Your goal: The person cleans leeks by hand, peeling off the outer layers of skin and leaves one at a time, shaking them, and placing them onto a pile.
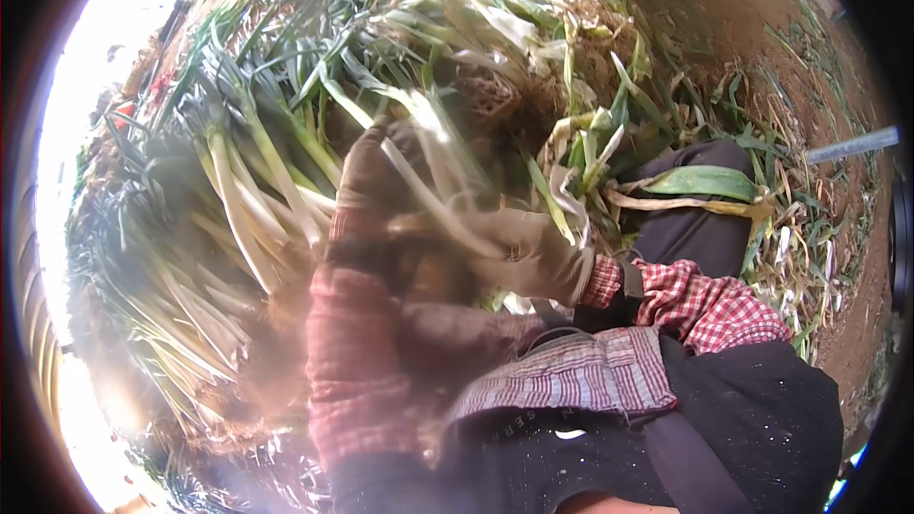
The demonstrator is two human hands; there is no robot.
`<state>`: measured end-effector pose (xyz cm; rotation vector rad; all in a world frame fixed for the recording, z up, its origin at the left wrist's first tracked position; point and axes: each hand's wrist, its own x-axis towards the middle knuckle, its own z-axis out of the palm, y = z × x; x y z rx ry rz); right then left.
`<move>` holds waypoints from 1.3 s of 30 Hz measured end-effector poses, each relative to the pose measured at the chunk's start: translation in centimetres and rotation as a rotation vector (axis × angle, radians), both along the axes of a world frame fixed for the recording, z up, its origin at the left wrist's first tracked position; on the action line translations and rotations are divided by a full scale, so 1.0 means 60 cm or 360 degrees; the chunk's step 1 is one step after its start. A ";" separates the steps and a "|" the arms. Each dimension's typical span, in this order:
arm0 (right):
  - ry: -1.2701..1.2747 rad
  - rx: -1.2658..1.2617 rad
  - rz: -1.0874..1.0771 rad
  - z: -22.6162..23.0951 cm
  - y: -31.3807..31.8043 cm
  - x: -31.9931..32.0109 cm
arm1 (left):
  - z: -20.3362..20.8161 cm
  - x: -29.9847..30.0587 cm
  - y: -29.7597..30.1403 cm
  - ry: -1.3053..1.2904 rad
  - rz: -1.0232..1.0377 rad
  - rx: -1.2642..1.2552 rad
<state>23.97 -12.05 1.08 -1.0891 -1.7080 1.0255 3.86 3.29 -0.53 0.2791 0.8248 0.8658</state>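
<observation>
A large green onion [420,183] with a long white stalk lies slantwise between my two gloved hands. My left hand [369,169], in a brown glove, is closed around it toward its green leaves. My right hand [535,249], in a similar glove, is closed on the white lower end. Another bright white stalk [436,128] runs close beside the left hand, and I cannot tell whether it is held too. The area below the hands is blurred, and the fingertips are partly hidden.
Heaped green onions [238,190] lie on the left, roots toward me. More onions [495,14] are piled at the far side. Stripped yellowed leaves [571,148] lie by my dark-trousered leg [700,233]. A pale metal bar [850,145] juts in over brown soil [838,314] at right.
</observation>
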 end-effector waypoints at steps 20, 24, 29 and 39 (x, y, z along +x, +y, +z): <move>-0.0211 -0.1094 0.1003 -0.030 0.039 0.000 | 0.117 -0.144 -0.033 0.0439 0.0726 0.0715; -0.1652 -0.0803 0.1306 -0.080 0.096 0.029 | 0.155 -0.175 -0.052 0.0833 0.0822 0.0825; -0.1368 -0.0301 -0.0226 -0.081 0.319 -0.040 | 0.161 -0.177 -0.081 0.0904 0.0942 0.0674; -0.1341 -0.0235 -0.0083 -0.135 0.313 -0.236 | 0.143 -0.124 -0.006 0.1128 0.0797 0.0961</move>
